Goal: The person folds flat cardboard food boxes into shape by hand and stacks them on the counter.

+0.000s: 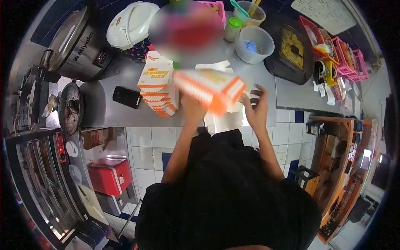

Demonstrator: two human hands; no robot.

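Observation:
A white and orange cardboard food box (pixel 210 85), smeared by motion, is tilted above the counter in front of me. My left hand (pixel 193 109) grips it from below at its left end, the fingers mostly hidden behind the cardboard. Just right of the box, my right hand (pixel 257 109) is open, its fingers apart and slightly curled. Beneath both hands lie unfolded white cardboard blanks (pixel 225 121). Close to my left hand stands a stack of folded boxes (pixel 156 79) printed "joy in every bite".
Left of the stack are a black phone (pixel 127 96), a dark pan (pixel 71 107) and a Miyako cooker (pixel 77 46). Behind sit a white rice cooker (pixel 132 26), a green-lidded jar (pixel 233 29) and a clear tub (pixel 255 45). A dark tray of yellow food (pixel 293 50) is at right.

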